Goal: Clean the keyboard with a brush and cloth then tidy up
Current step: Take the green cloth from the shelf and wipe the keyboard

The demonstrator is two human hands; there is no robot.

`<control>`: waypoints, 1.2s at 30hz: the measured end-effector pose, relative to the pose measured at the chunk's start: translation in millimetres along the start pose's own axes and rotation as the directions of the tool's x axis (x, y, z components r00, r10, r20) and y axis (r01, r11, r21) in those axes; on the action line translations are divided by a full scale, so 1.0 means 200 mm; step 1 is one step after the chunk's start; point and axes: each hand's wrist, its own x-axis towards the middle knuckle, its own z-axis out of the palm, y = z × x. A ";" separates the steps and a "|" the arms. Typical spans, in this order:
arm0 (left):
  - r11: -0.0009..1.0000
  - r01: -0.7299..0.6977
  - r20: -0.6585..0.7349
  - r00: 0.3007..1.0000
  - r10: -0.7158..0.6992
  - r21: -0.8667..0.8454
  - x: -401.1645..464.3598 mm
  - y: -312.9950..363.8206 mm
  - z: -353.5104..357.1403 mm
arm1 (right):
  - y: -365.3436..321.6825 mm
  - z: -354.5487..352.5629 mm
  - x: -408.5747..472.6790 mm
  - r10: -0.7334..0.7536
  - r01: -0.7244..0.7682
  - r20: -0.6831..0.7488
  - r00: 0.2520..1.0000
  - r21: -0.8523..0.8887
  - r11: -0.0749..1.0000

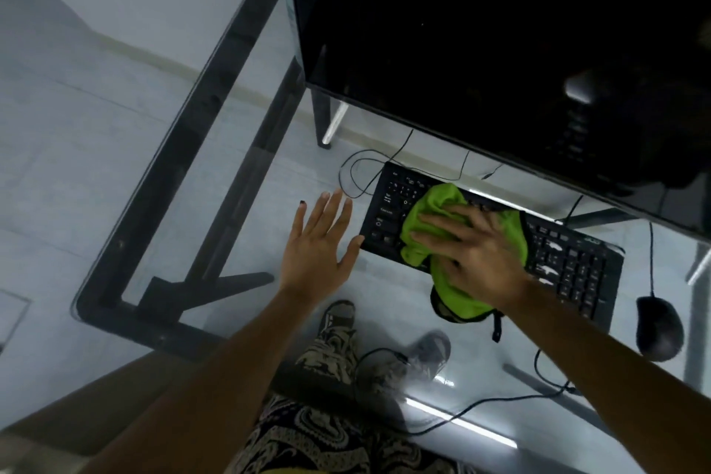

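Observation:
A black keyboard (573, 265) lies on the glass desk (215, 173) below the monitor. A bright green cloth (427, 212) is bunched over the keyboard's left half and hangs off its front edge. My right hand (473, 250) presses flat on the cloth, fingers spread over it. My left hand (319, 242) lies flat on the glass beside the keyboard's left end, fingers apart, thumb touching the keyboard's corner. No brush is in view.
A large dark monitor (500, 42) fills the top right. A black mouse (658, 327) sits right of the keyboard, cable trailing. Thin cables (358, 173) loop behind the keyboard. The desk's black frame (169, 165) and my legs show through the glass.

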 end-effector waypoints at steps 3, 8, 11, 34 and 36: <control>1.000 -0.008 -0.005 1.000 0.008 -0.007 0.00 -0.01 0.00 | -0.13 0.04 0.16 0.021 -0.021 0.015 1.000 0.028 0.999; 1.000 -0.007 0.000 1.000 0.007 -0.022 0.00 0.00 -0.01 | -0.08 0.02 0.12 -0.034 0.033 0.030 0.999 0.029 0.999; 1.000 0.001 0.011 1.000 -0.001 -0.026 0.00 0.01 -0.02 | 0.03 -0.01 -0.05 -0.003 0.003 -0.001 1.000 0.026 1.000; 0.986 -0.114 0.105 0.989 0.101 0.119 -0.01 0.00 -0.01 | -0.28 0.08 0.56 0.594 -0.593 0.005 0.805 0.067 0.803; 0.987 -0.108 0.089 0.991 0.098 0.119 0.00 0.00 -0.01 | -0.24 0.05 0.55 0.575 -0.575 0.019 0.818 0.066 0.816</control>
